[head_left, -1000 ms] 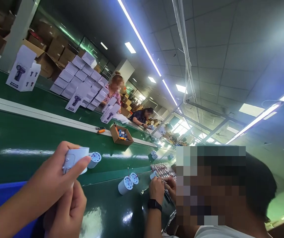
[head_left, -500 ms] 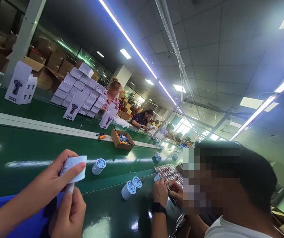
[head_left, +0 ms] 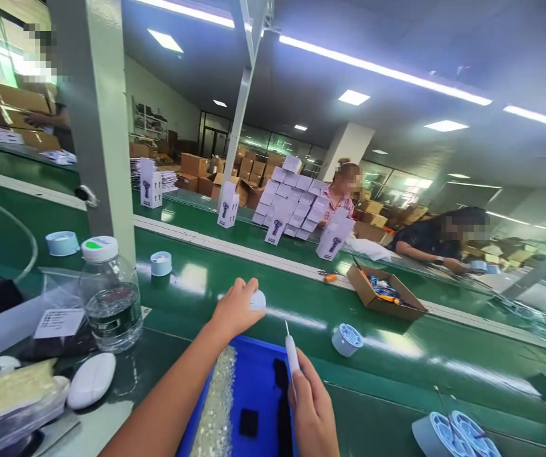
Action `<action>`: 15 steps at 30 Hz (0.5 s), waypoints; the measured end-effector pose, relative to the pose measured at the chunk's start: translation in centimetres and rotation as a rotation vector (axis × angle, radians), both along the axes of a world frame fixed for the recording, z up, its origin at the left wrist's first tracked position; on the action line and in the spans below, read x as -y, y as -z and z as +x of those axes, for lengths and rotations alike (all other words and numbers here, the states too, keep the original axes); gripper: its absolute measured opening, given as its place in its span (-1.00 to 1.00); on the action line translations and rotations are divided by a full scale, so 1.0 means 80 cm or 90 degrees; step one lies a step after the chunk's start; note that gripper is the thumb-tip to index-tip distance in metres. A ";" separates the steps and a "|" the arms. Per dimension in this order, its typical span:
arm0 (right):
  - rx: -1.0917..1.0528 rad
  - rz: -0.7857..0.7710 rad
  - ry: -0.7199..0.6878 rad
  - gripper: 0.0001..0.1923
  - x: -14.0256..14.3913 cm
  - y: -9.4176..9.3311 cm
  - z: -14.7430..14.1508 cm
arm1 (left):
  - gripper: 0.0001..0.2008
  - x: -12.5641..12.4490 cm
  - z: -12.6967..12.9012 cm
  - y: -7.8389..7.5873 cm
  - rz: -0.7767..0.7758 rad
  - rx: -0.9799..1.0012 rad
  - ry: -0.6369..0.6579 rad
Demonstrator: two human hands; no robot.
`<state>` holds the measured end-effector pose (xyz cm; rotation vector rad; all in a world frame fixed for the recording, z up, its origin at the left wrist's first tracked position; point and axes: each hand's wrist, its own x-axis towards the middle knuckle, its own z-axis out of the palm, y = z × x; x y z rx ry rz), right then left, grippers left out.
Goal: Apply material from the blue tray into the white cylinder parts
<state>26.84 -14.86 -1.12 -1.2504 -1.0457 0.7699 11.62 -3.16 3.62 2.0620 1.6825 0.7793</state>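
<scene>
Pretty crowded spot. Left hand (head_left: 235, 309) has its fingers curled tight around a pale blue part (head_left: 258, 301), mostly covered by the grip, just past the far edge of the blue tray (head_left: 264, 351). Right hand (head_left: 315, 406) has its fingers closed around a white pen-like tool (head_left: 292, 357), thin tip up, near the part but not touching it. The left forearm cuts across the tray's left side, over the pale granules (head_left: 219, 397); there's also a black square (head_left: 249, 422) in there. On the green counter (head_left: 254, 254), one blue cylinder (head_left: 348, 340) sits off to the right, with two more (head_left: 445, 434) at the bottom corner. Over left, a water bottle (head_left: 112, 304) stands in front of the grey post (head_left: 104, 127), with a white rounded gadget (head_left: 92, 380) beside it. An open cardboard box (head_left: 387, 304) full of bits sits further back.
</scene>
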 end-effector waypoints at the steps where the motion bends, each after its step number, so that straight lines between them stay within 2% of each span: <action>1: -0.003 -0.018 -0.003 -0.55 0.002 0.000 -0.003 | -0.62 -0.001 0.000 0.007 -0.002 -0.040 -0.003; 5: 0.006 -0.051 -0.014 -0.67 0.005 -0.003 -0.009 | -0.39 -0.009 0.000 0.026 -0.113 -0.078 0.065; 7: 0.015 -0.047 -0.022 -0.68 0.004 -0.003 -0.008 | -0.33 -0.016 -0.007 0.027 -0.142 -0.041 0.098; 8: 0.012 -0.042 -0.030 -0.68 0.004 -0.003 -0.007 | -0.34 -0.021 -0.013 0.025 -0.135 -0.026 0.087; 10: 0.001 -0.026 -0.057 -0.67 0.004 -0.002 -0.006 | -0.42 -0.032 -0.032 0.023 -0.091 -0.024 0.005; 12: -0.005 -0.012 -0.091 -0.70 0.005 -0.002 -0.007 | -0.49 -0.044 -0.060 0.025 -0.037 -0.069 -0.141; 15: 0.006 -0.002 -0.140 -0.73 0.006 -0.003 -0.010 | -0.52 -0.061 -0.104 0.039 0.016 -0.117 -0.279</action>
